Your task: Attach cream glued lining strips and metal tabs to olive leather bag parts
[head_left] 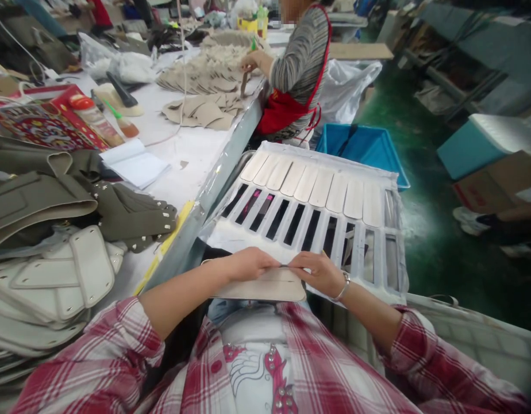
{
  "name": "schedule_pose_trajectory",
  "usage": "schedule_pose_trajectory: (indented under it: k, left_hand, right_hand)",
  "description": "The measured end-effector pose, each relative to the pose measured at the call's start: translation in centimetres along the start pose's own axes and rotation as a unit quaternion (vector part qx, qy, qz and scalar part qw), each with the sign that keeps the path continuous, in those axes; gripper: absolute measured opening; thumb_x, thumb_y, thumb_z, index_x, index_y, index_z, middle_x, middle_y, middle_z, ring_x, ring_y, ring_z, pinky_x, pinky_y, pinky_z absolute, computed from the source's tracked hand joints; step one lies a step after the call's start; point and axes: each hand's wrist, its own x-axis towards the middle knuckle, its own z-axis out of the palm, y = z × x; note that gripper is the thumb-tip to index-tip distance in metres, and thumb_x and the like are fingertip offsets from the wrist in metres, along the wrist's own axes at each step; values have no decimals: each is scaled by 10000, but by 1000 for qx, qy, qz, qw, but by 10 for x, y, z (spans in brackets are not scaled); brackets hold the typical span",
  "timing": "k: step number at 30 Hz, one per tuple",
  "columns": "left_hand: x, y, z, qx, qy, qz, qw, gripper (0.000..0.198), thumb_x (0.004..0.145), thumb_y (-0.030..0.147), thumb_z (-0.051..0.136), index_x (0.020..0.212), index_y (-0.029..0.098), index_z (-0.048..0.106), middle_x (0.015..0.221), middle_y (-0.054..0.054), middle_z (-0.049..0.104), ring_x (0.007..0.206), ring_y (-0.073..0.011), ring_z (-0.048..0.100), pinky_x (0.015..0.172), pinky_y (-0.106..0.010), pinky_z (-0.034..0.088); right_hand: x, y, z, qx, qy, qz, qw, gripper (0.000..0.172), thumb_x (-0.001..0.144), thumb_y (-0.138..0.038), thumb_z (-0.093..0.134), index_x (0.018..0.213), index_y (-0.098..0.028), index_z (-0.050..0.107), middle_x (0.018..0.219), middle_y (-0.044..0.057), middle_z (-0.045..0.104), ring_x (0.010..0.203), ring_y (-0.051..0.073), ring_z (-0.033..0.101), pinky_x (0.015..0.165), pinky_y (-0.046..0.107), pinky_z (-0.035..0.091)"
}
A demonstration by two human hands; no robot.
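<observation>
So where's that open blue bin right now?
In the head view, right of centre: the blue bin shows just beyond the far edge of the slotted white frame, to the right of the co-worker in the red apron.

Premises: a production workshop handling leather-like goods. Evidence: fanned stacks of beige cut pieces [200,69] and a heap of studded pale panels [91,259] on a long white tabletop [188,155]; a co-worker [300,66] in a red apron [276,112] beside it; a slotted frame [239,234] bearing a row of matching pale strips [319,187]; a green floor [424,201].
</observation>
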Motion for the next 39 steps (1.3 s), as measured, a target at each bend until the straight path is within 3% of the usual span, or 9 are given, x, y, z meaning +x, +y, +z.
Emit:
schedule_pose_trajectory:
  k: [4, 8, 12, 16, 19, 22, 30, 39]
  left_hand:
    - [-5, 11, 11, 134, -15, 16, 991, 427, 821, 81, 413, 1234, 160, 485, 1237, -109, 554, 1081, -198, 557, 892, -312, 444]
    - [-6, 19, 21, 214, 1, 32, 976, 418, 850, 83, 363, 1263, 70, 424, 1221, -198, 528, 1070, -228, 560, 850, -356, 484]
    - [-7, 17, 18, 222, 10, 38, 974, 419, 856, 106, 360, 1265, 27, 413, 1232, -219, 513, 1072, -248, 553, 872, -373, 473]
    - [-26, -6, 0, 146, -37, 20, 988, 452, 836, 82, 375, 1285, 113, 415, 1298, -126, 501, 1131, -197, 525, 932, -307, 428]
    - [-54, -26, -11, 98, -51, -17, 994, 467, 826, 70, 380, 1277, 177, 433, 1314, -64, 501, 1182, -150, 485, 995, -258, 361]
    - [-72, -36, -12, 104, -53, -17, 993, 531, 791, 22, 377, 1303, 157, 408, 1360, -78, 448, 1227, -151, 439, 1026, -253, 324]
    - [-79, -40, -14, 143, -65, 24, 987, 559, 783, -2, 374, 1330, 111, 358, 1353, -113, 449, 1216, -180, 453, 977, -284, 404]
    - [-134, -49, -25, 214, -56, -69, 973, 465, 855, 81, 383, 1319, 93, 363, 1349, -138, 446, 1150, -202, 513, 906, -298, 451]
  right_hand:
    - [5, 0, -8, -15, -47, 0, 999, 297, 876, -339, 420, 798, -186, 663, 806, 64, 638, 773, 161, 572, 727, 284, 442]
    - [25, 8, -11, 12, -111, 94, 989, 241, 800, -353, 520, 684, -166, 619, 651, 15, 602, 616, 123, 540, 579, 239, 406]
    - [49, 13, -12, 41, -204, 140, 968, 177, 692, -339, 621, 705, -164, 600, 608, -7, 578, 578, 119, 519, 523, 222, 382]
    - [62, 16, -12, 72, -242, 167, 953, 265, 677, -333, 641, 863, -145, 643, 716, 26, 636, 643, 146, 564, 585, 250, 432]
    - [68, 19, -6, 103, -278, 157, 942, 380, 735, -369, 605, 1057, -172, 646, 969, 52, 669, 846, 182, 606, 761, 286, 460]
    - [78, 20, 7, 144, -332, 143, 921, 411, 800, -404, 542, 1155, -209, 614, 1101, 29, 647, 1000, 196, 581, 889, 299, 426]
    - [106, -4, 34, 137, -370, 78, 915, 453, 878, -428, 426, 1274, -227, 515, 1262, 9, 552, 1113, 191, 531, 981, 292, 371]
    - [141, -42, 67, 66, -374, 47, 924, 481, 904, -413, 347, 1292, -171, 494, 1294, 65, 521, 1136, 220, 510, 997, 328, 351]
